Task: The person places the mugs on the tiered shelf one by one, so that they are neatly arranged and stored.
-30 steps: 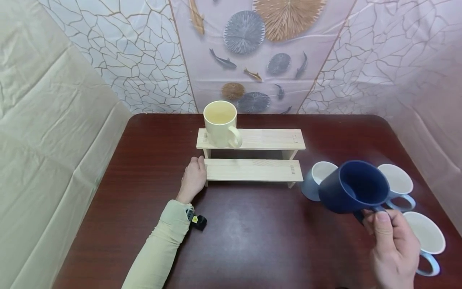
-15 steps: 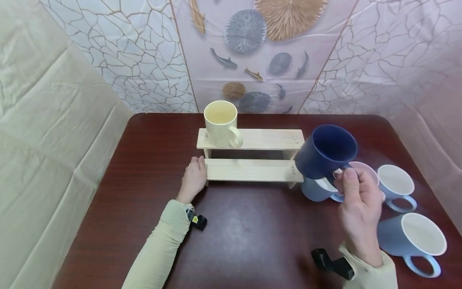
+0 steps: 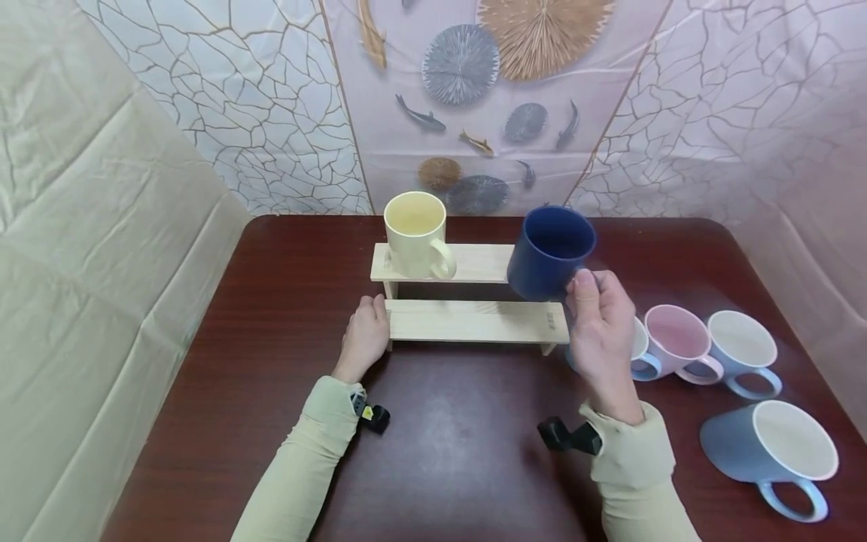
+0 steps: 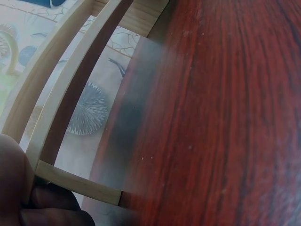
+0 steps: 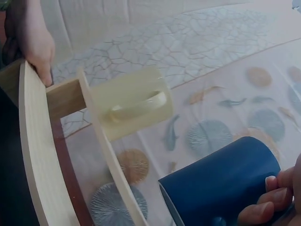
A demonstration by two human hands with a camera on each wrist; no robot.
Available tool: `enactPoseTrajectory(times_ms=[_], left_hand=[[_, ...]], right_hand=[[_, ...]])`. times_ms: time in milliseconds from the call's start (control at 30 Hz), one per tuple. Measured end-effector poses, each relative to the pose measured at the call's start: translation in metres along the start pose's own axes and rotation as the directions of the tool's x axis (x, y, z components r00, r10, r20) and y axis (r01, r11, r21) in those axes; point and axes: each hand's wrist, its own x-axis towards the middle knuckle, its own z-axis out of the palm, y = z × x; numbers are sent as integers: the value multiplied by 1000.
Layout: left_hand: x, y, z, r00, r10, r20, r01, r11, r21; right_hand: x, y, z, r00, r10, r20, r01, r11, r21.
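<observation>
My right hand (image 3: 603, 339) grips a dark blue mug (image 3: 549, 260) by its handle. The mug is upright, over the right part of the upper step of a pale two-step wooden rack (image 3: 474, 320). In the right wrist view the same blue mug (image 5: 221, 183) appears close to the upper plank, but whether it touches is unclear. A cream mug (image 3: 413, 241) stands on the left end of the upper step, handle towards the front right. My left hand (image 3: 363, 339) holds the left end of the lower step. Its fingers (image 4: 54, 207) curl under the plank in the left wrist view.
Right of the rack stand a pink mug (image 3: 677, 335) and a light blue mug (image 3: 741, 346). Another light blue one (image 3: 640, 350) is partly behind my right hand. A further light blue mug (image 3: 738, 444) lies tilted nearer the front. Cloth walls surround the dark red table (image 3: 440, 444).
My right hand has carried the dark blue mug leftwards and away from me, from above the other mugs to the rack's upper step. The left hand stays in place.
</observation>
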Motion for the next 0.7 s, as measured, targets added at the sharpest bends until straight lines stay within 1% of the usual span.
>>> enactPoseTrajectory(times_ms=[33, 167, 233, 333, 467, 567, 633, 700], left_hand=[[0, 0, 0, 1000, 1, -2, -1, 1000, 0], [1, -1, -1, 1000, 2, -8, -2, 1000, -2], [1, -1, -1, 1000, 0, -12, 0, 1000, -4], [1, -1, -2, 1000, -5, -20, 5, 1000, -3], [0, 0, -2, 1000, -7, -24, 7, 1000, 2], [0, 0, -1, 1000, -7, -18, 7, 1000, 8], [0, -1, -1, 1000, -7, -12, 8, 1000, 11], [0, -1, 0, 1000, -10, -8, 10, 1000, 13]], right_hand=[[2, 2, 2, 1000, 5, 12, -5, 1000, -4], [8, 6, 10, 999, 21, 39, -18, 997, -76], [11, 8, 13, 998, 12, 54, -7, 995, -99], [14, 11, 19, 997, 11, 79, -2, 994, -112], [17, 17, 28, 993, 14, 114, -4, 996, -91], [19, 21, 35, 992, 23, 127, -8, 994, -113], [19, 20, 39, 991, 29, 128, -13, 992, -125], [19, 13, 43, 991, 28, 128, -11, 991, -136]])
